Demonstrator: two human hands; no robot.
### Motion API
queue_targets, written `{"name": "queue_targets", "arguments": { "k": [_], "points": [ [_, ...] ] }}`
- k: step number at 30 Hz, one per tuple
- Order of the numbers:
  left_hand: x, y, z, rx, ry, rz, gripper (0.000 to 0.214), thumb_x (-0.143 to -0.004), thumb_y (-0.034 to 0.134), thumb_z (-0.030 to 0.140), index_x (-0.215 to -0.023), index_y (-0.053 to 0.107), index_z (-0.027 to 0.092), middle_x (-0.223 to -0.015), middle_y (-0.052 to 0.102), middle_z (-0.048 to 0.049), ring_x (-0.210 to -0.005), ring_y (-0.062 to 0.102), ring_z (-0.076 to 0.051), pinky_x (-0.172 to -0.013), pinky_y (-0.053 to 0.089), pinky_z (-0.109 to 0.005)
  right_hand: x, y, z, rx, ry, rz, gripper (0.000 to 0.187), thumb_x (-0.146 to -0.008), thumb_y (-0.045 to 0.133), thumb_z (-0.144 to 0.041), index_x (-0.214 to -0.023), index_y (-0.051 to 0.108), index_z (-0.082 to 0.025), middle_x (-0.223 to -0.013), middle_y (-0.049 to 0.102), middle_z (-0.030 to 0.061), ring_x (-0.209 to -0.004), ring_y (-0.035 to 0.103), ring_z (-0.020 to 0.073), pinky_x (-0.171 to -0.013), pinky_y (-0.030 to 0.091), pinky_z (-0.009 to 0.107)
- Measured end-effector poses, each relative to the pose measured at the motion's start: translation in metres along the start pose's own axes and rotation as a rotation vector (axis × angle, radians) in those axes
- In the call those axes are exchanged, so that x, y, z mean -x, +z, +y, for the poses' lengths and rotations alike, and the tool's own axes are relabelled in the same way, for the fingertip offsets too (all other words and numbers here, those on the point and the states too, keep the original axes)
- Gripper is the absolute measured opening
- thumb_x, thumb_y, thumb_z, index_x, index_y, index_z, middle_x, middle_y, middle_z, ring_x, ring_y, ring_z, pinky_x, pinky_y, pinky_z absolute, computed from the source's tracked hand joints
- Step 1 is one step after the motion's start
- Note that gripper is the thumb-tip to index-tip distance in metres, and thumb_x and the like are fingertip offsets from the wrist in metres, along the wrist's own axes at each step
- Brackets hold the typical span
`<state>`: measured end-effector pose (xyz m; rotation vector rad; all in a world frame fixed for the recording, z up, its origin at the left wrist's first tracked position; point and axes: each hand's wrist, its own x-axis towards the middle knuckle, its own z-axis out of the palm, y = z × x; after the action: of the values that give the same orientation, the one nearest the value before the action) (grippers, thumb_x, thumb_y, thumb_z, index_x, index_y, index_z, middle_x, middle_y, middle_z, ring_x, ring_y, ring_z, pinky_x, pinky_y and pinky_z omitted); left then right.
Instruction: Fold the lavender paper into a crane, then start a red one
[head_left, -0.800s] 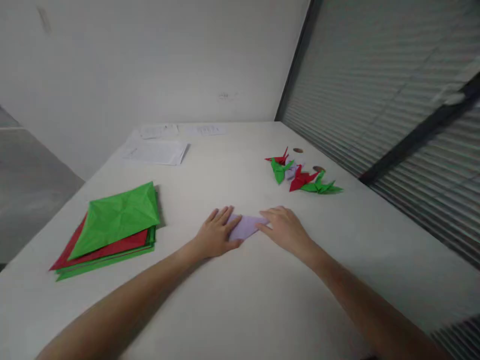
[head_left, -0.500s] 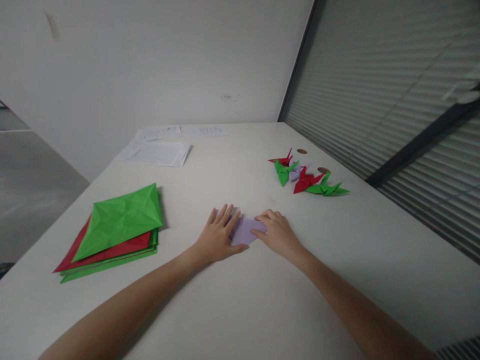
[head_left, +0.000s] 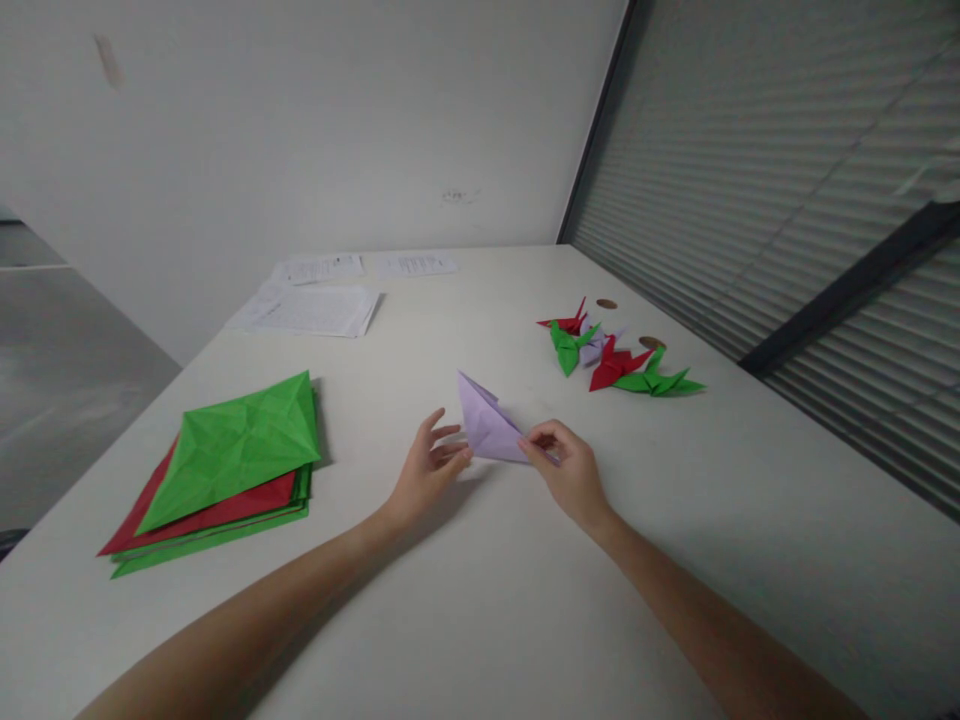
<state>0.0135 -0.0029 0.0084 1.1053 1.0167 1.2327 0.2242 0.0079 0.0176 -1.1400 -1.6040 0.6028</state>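
A folded sheet of lilac origami paper [head_left: 487,425] is held up off the white table, its layers partly spread and one point upward. My right hand [head_left: 568,470] pinches its right corner between thumb and fingers. At the paper's lower left edge is my left hand [head_left: 429,465], fingers apart and curved, the thumb tip close to or touching the paper. Whether the left hand bears any of its weight is hard to see.
To the left lies a stack of creased green paper [head_left: 240,440] and red paper [head_left: 150,500]. Several folded cranes, among them a red crane [head_left: 616,365] and a green crane [head_left: 656,378], sit at the right. Printed sheets [head_left: 315,308] lie at the back left.
The lilac paper lay flat under my left hand and now is raised and tilted in my right hand's pinch. My left hand has come off its top to its left side.
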Motion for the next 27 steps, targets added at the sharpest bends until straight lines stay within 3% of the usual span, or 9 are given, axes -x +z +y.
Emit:
{"name": "queue_targets", "arguments": {
  "k": [2, 5, 8, 10, 16, 21, 27],
  "points": [
    [-0.001, 0.005, 0.008, 0.117, -0.097, -0.036, 0.07, -0.075, 0.078, 0.038, -0.134, 0.043, 0.024, -0.125, 0.055, -0.0152, -0.101, 0.062, -0.024, -0.086, 0.053, -0.044, -0.002, -0.002, -0.012, 0.013, -0.126, 0.051, 0.012, -0.086, 0.063, -0.025, -0.076, 0.057, -0.021, -0.073, 0.058, -0.0006, -0.069, 0.056, 0.0145, -0.066, 0.047, 0.028],
    [-0.005, 0.011, 0.024, 0.204, -0.126, -0.038, 0.062, -0.077, 0.077, 0.039, -0.13, 0.049, 0.027, -0.13, 0.054, -0.0125, -0.112, 0.058, -0.025, -0.092, 0.05, -0.041, -0.008, -0.002, -0.03, 0.034, -0.297, 0.045, 0.011, -0.087, 0.061, -0.018, -0.078, 0.056, -0.022, -0.075, 0.057, 0.0, -0.07, 0.056, 0.0148, -0.066, 0.047, 0.029],
    [-0.011, 0.015, 0.038, 0.377, -0.21, -0.166, 0.05, -0.081, 0.07, 0.048, -0.124, 0.051, 0.03, -0.127, 0.054, -0.0091, -0.108, 0.06, -0.027, -0.089, 0.052, -0.048, -0.012, 0.003, -0.042, 0.053, -0.382, 0.033, 0.011, -0.087, 0.059, -0.015, -0.08, 0.055, -0.022, -0.078, 0.059, 0.0017, -0.075, 0.058, 0.0164, -0.069, 0.048, 0.031],
    [-0.015, 0.018, 0.043, 0.47, -0.214, -0.209, 0.043, -0.08, 0.068, 0.053, -0.114, 0.057, 0.028, -0.121, 0.055, -0.0066, -0.102, 0.061, -0.026, -0.086, 0.054, -0.049, -0.01, 0.009, -0.044, 0.056, -0.372, 0.024, 0.011, -0.087, 0.058, -0.014, -0.082, 0.055, -0.022, -0.08, 0.059, 0.0025, -0.076, 0.058, 0.0169, -0.068, 0.048, 0.031],
    [-0.02, 0.022, 0.042, 0.64, -0.346, -0.115, 0.049, -0.087, 0.046, 0.066, -0.099, 0.063, 0.022, -0.105, 0.057, -0.0077, -0.09, 0.062, -0.025, -0.068, 0.058, -0.041, 0.005, 0.016, -0.039, 0.04, -0.357, -0.092, 0.013, -0.087, 0.059, -0.012, -0.083, 0.053, -0.023, -0.084, 0.061, 0.003, -0.084, 0.06, 0.0176, -0.071, 0.049, 0.031],
    [-0.018, 0.022, 0.04, 0.594, -0.431, -0.021, 0.038, -0.088, 0.053, 0.054, -0.092, 0.065, 0.019, -0.097, 0.06, -0.0063, -0.082, 0.062, -0.021, -0.066, 0.055, -0.033, 0.011, 0.011, -0.037, 0.004, -0.304, -0.194, 0.006, -0.088, 0.06, -0.02, -0.084, 0.056, -0.022, -0.085, 0.062, 0.0035, -0.082, 0.061, 0.0183, -0.072, 0.049, 0.032],
    [-0.015, 0.02, 0.043, 0.567, -0.472, -0.021, 0.037, -0.084, 0.056, 0.055, -0.084, 0.065, 0.019, -0.089, 0.065, -0.0064, -0.085, 0.064, -0.023, -0.071, 0.053, -0.032, 0.011, 0.01, -0.038, -0.02, -0.223, -0.182, 0.01, -0.088, 0.061, -0.026, -0.08, 0.058, -0.022, -0.08, 0.063, 0.0031, -0.078, 0.06, 0.0181, -0.071, 0.049, 0.032]
  ]
}}
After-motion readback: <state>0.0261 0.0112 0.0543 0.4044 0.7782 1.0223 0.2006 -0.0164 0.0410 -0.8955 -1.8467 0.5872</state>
